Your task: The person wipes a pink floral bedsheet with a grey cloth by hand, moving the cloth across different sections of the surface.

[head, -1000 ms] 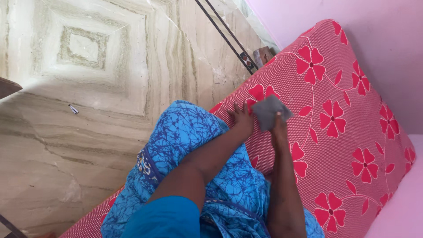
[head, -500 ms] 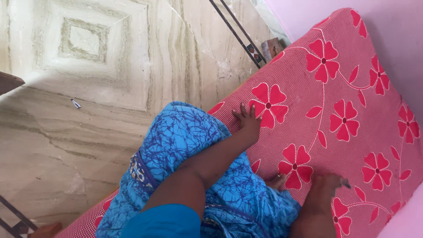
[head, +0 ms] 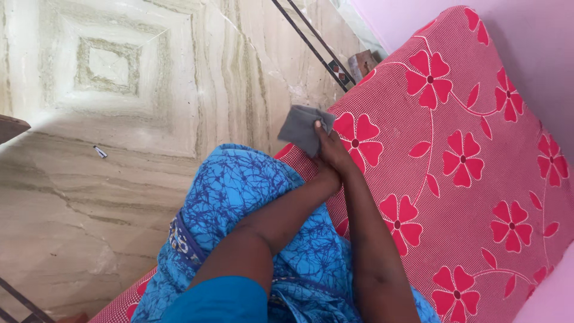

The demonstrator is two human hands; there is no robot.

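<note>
My right hand (head: 330, 149) is shut on a grey cloth (head: 301, 127) and presses it against the near edge of a red mattress with a pink flower print (head: 478, 107). The cloth hangs partly over the edge above the floor. My left hand (head: 321, 178) rests on the mattress just below, with the right wrist lying across it and hiding its fingers. The left arm comes out of a blue sleeve (head: 218, 302). Blue patterned fabric (head: 239, 185) covers my lap beside the mattress edge.
A beige marble floor (head: 119, 90) with a square inlay fills the left. Black metal rods (head: 311, 45) slant across the floor towards a small brown object (head: 362, 62) by the mattress corner. A pink wall (head: 538, 42) runs behind the mattress. A small scrap (head: 100, 151) lies on the floor.
Half a second ago my right hand was low on the mattress to the right; it has swept back up to the edge with the grey cloth. My left hand has stayed put.
</note>
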